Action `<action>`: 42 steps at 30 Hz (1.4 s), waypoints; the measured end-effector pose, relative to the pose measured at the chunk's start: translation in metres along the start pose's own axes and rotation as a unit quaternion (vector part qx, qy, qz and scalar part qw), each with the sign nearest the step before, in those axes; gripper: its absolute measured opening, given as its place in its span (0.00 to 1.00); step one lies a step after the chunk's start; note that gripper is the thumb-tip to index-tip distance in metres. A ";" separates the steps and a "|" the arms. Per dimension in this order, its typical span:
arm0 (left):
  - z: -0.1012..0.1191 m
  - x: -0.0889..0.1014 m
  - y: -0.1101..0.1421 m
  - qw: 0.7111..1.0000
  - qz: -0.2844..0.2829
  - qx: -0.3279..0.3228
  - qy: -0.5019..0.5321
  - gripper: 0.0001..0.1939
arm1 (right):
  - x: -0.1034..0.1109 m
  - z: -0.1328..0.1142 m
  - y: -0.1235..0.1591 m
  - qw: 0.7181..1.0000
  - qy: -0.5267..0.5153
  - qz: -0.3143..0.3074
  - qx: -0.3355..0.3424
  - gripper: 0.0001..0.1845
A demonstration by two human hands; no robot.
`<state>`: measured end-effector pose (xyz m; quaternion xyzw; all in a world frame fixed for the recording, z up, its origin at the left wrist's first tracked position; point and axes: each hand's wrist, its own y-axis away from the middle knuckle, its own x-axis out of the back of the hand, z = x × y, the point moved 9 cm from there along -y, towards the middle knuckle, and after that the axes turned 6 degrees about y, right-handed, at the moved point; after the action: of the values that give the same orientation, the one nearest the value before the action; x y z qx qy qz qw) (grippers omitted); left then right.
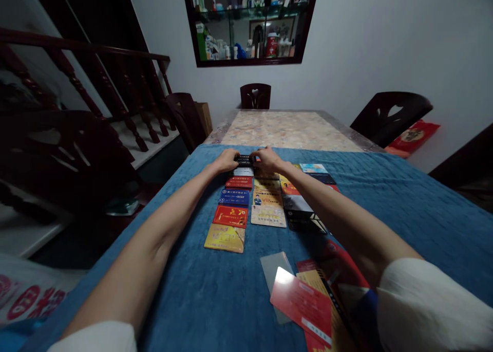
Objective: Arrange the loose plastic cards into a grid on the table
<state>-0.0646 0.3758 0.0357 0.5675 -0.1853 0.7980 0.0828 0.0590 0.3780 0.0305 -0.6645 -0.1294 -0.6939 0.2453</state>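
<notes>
At the far end of the left column of cards, my left hand (226, 161) grips the left edge of a black card (244, 161), fingers bent round it. My right hand (268, 160) pinches the same card from its right side; some of its fingertips are hidden. Nearer me in that column lie a silvery card (243, 172), a red card (239, 182), a blue card (234, 197), a red-and-gold card (230, 216) and a yellow card (225, 238), overlapping. Beside them runs a column of gold cards (268, 216). My right forearm partly covers a third column with dark cards (306, 221).
A loose pile with a red card (302, 303) and a clear grey card (275, 264) lies close to me at right. Blue cloth (200, 295) covers this part of the table. Chairs (256, 96) stand around it, and a stair railing (111, 85) is at left.
</notes>
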 end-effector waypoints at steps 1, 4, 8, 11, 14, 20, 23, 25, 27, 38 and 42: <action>-0.001 -0.001 -0.001 1.000 -0.002 0.002 0.000 0.23 | -0.001 0.000 -0.001 1.000 0.000 -0.002 -0.002 0.25; -0.004 -0.002 -0.004 1.000 -0.008 0.006 0.002 0.23 | -0.004 0.001 -0.004 1.000 0.000 -0.006 -0.005 0.25; -0.006 -0.005 -0.007 1.000 -0.017 0.010 0.006 0.23 | -0.005 0.001 -0.006 1.000 0.001 -0.011 -0.004 0.24; -0.007 -0.008 -0.009 1.000 -0.025 0.011 0.009 0.23 | -0.006 0.002 -0.007 1.000 0.002 -0.019 -0.005 0.24; -0.008 -0.010 -0.010 0.999 -0.033 0.015 0.009 0.23 | -0.007 0.002 -0.008 1.000 0.003 -0.028 -0.003 0.24; -0.012 -0.014 -0.010 0.998 -0.048 0.025 0.009 0.23 | -0.013 0.000 -0.014 0.999 0.006 -0.042 0.002 0.24; -0.013 -0.015 -0.012 0.998 -0.057 0.028 0.008 0.23 | -0.017 0.001 -0.019 0.999 0.009 -0.049 0.003 0.24; -0.015 -0.016 -0.012 0.998 -0.063 0.032 0.007 0.23 | -0.019 0.001 -0.022 0.999 0.011 -0.051 0.003 0.24; -0.016 -0.017 -0.013 0.997 -0.066 0.035 0.006 0.24 | -0.021 0.002 -0.024 0.999 0.012 -0.051 0.002 0.24; -0.017 -0.016 -0.012 0.997 -0.060 0.037 0.013 0.23 | -0.021 0.001 -0.023 0.999 0.011 -0.047 0.002 0.25; -0.017 -0.017 -0.013 0.998 -0.056 0.036 0.015 0.22 | -0.020 -0.001 -0.021 0.999 0.015 -0.048 0.003 0.24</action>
<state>-0.0695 0.3959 0.0178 0.5676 -0.1235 0.8065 0.1099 0.0478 0.3984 0.0142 -0.6461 -0.1599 -0.7145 0.2155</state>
